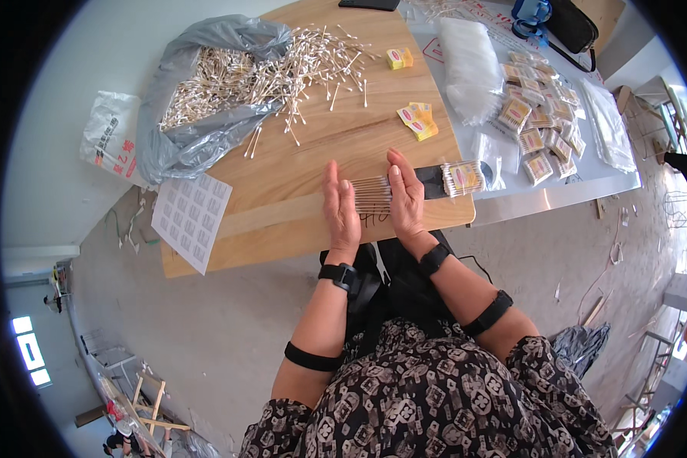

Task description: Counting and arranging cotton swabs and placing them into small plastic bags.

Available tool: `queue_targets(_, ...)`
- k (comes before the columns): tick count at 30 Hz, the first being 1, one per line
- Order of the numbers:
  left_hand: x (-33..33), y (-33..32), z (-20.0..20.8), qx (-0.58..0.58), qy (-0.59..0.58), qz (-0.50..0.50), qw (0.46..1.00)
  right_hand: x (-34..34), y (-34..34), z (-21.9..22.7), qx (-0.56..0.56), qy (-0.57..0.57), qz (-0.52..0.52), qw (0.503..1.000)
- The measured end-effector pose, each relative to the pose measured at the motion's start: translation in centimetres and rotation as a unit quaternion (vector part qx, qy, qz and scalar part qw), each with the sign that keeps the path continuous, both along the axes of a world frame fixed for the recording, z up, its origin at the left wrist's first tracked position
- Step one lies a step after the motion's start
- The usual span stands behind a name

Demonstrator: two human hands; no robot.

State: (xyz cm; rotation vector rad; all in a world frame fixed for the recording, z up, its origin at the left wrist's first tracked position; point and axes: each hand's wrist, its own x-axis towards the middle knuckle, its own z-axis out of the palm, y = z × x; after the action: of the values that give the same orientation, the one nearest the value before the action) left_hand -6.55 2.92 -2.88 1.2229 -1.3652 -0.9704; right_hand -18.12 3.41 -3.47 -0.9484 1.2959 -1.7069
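Note:
A neat row of cotton swabs [372,195] lies crosswise on the wooden table between my two palms. My left hand [341,210] stands on edge against the swabs' left ends, its fingers stretched out and together. Against their right ends is my right hand [406,195], held the same way, so the row is pressed between both hands. Just right of my right hand, a filled pack of swabs [463,178] with a yellow card sits at the end of a dark flat strip [433,182]. The right hand partly hides the strip's near end.
A grey plastic bag [206,133] spills loose swabs [313,65] over the table [282,221]. Yellow cards [418,120] lie to the right of them. A sticker sheet [191,217] overhangs the left edge. Finished packs [542,114] and clear bags [469,69] cover the right-hand surface.

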Motion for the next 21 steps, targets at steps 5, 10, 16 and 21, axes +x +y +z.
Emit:
queue_targets(5,-0.1,-0.2,-0.2,0.072,0.187,-0.016,0.980,0.0,-1.3,0.6,0.013,0.036,0.008,0.999)
queue_targets(10,0.9,0.6,0.9,-0.018,-0.116,-0.037,0.992,-3.7,-0.7,1.6,0.021,0.199,0.175,0.964)
queue_targets(16,0.8,2.4,1.8,-0.077,-0.520,-0.128,0.841,-6.0,0.9,1.8,-0.118,0.580,0.222,0.775)
queue_targets(21,0.9,2.3,1.8,-0.080,-0.539,-0.119,0.830,-5.8,0.8,1.7,-0.132,0.588,0.216,0.768)
